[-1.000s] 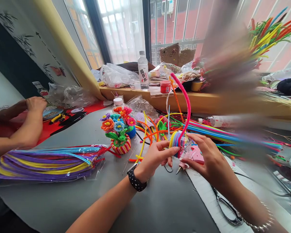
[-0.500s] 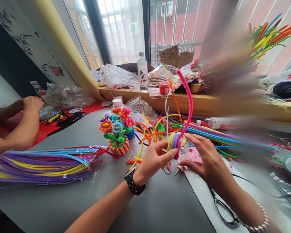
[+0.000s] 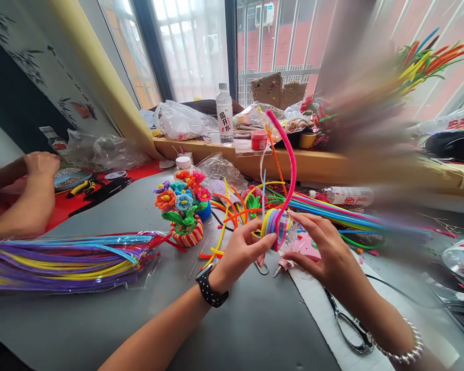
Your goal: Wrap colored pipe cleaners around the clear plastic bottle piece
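Note:
My left hand (image 3: 247,247) pinches a small round form wound with yellow, blue and purple pipe cleaners (image 3: 269,222). A long pink pipe cleaner (image 3: 291,165) runs round its right edge and curves up into the air. Just right of the form is my right hand (image 3: 319,239), thumb and fingers apart, nothing between them that I can see. Behind and below that hand lies a pink glue gun (image 3: 307,246). Left of my hands stands a striped pot (image 3: 186,233) with colourful pipe-cleaner flowers (image 3: 183,200).
A bag of pipe cleaners (image 3: 73,260) lies at the left, near another person's arm (image 3: 31,201). Scissors (image 3: 350,327) rest on white paper (image 3: 313,304) at the right. Loose pipe cleaners (image 3: 332,214) spread behind my hands. A water bottle (image 3: 225,116) stands on the sill.
The whole view has shifted slightly, moving things a little to the left. My hands and the wound form keep nearly the same pose.

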The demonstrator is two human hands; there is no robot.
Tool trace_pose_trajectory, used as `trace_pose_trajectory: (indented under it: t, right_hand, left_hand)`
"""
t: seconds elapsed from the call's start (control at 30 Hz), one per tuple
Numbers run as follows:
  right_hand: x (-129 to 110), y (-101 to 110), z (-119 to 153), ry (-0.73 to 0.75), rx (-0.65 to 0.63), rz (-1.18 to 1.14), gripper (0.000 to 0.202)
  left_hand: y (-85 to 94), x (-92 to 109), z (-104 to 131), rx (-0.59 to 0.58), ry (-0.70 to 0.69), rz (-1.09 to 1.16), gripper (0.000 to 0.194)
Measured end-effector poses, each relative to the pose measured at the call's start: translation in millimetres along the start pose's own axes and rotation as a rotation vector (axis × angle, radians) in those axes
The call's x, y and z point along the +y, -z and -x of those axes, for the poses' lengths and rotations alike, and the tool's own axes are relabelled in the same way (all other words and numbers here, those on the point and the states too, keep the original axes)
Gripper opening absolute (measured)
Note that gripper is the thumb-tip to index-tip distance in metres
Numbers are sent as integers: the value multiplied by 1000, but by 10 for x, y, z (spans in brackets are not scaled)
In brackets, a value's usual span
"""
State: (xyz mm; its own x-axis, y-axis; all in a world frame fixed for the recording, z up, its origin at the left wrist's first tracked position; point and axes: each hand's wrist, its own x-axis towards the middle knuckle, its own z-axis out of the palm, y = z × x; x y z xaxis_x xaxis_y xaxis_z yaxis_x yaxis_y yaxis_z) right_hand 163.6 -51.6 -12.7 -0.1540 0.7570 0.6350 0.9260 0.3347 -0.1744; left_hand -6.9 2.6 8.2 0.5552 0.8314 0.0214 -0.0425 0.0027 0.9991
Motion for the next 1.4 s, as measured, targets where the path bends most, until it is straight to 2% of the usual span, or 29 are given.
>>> trace_pose_trajectory:
  t: [0.47, 0.63, 0.8, 0.9, 1.03, 1.1, 1.2, 1.3, 1.4]
  right_hand:
    - [-4, -33, 25, 29, 48, 32, 57]
    - [3, -52, 15, 24, 26, 48, 60]
    - [174, -2, 36, -59, -22, 79, 63]
    - [314, 42, 174, -126, -58, 86, 52]
    - [416, 115, 523, -235, -131, 104, 40]
    - [421, 175, 707, -287, -176, 112, 36]
    - [410, 285, 915, -411, -259, 96, 39]
    - [402, 379, 1025, -568, -328, 59, 45]
    - [377, 426, 1066, -621, -411, 22, 47]
  left_hand:
    - [12, -56, -14, -11, -70, -117, 26]
    - [31, -117, -28, 70, -287, -371, 21]
    - [51, -146, -18, 196, -505, -661, 17]
    - [66, -160, -14, 231, -601, -774, 16]
    - [89, -178, -32, 234, -664, -852, 11]
    - [101, -180, -50, 216, -657, -835, 11]
    - [120, -173, -83, 190, -559, -724, 16]
    - [141, -154, -113, 154, -442, -545, 18]
    - [154, -125, -127, 134, -325, -358, 20]
